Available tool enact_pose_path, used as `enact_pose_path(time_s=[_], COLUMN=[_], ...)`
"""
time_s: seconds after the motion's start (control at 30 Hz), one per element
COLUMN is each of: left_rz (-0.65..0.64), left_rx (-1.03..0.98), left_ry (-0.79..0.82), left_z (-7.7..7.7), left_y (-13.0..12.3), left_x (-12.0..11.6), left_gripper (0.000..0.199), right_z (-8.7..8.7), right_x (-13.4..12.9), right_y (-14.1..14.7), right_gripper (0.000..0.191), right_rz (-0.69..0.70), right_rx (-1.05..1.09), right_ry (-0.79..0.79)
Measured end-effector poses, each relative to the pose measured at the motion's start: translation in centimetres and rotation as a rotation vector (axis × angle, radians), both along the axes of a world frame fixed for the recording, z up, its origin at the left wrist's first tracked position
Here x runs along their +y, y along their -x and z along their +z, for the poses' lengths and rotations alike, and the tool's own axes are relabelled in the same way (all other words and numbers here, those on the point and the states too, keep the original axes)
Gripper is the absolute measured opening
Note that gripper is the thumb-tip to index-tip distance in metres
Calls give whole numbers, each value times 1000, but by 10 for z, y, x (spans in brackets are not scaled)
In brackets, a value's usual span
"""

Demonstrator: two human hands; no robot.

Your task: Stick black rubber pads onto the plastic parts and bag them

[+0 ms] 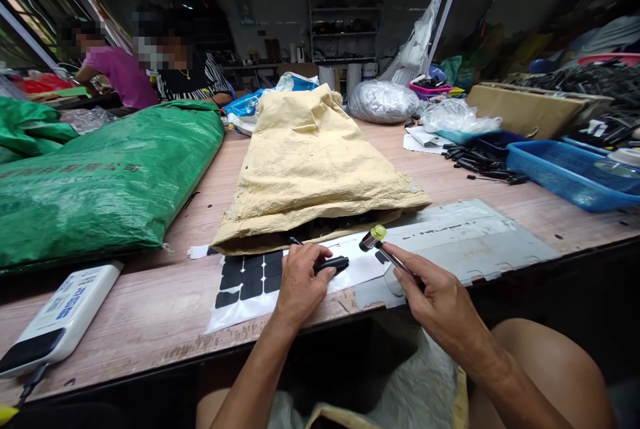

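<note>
My left hand (303,280) is closed round a black cylindrical piece (336,264) above a white sheet with black rounded squares (253,277). A thin dark piece shows just beyond its fingers, at the mouth of a tan woven sack (305,162) that holds dark items. To the right, my right hand (435,292) grips the handle of a small hammer (373,237) with a yellow-green tip and a metal head. The hammer head hovers over the white sheet, apart from the black piece. Under the right hand lies a grey metal plate (480,235).
A green sack (110,175) and a white power bank (63,319) with a cable are on the left. Black parts (483,162), a blue tray (575,172) and a cardboard box (530,109) stand right. Two people sit at the back left. A bag lies between my legs.
</note>
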State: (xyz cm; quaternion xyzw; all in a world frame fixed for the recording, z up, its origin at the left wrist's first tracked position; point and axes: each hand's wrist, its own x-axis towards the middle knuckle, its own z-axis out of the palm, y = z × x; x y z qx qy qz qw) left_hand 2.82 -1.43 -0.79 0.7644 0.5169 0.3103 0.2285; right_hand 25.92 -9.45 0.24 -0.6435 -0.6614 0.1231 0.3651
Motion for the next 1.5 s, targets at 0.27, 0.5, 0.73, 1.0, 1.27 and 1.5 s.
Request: enact_pose_path(time_s=[0.27,0.5,0.73,1.0,1.27,1.5], left_rz=[22,28,42,32,-39,-125], left_rx=[45,74,120,82,-15,39], left_ry=[-28,-56,-122,-123,-114,-12], left_z=[0,-4,-6,-9,-6,1], left_y=[-2,-1,-2,-1,3,3], left_x=[-1,1,0,1,-1,-2], left_gripper=[14,15,20,22,27,38], right_z=[-1,6,2,7,-14,14], right_x=[0,0,2,8,34,35], right_y=[1,1,33,1,-76,-21], right_gripper=[44,45,52,47,44,36], right_rz=[-7,31,123,-58,-137,139], right_rx=[-31,-55,-183,-252,-667,-349], right_ry=[-29,-86,-129,-162,-163,-293])
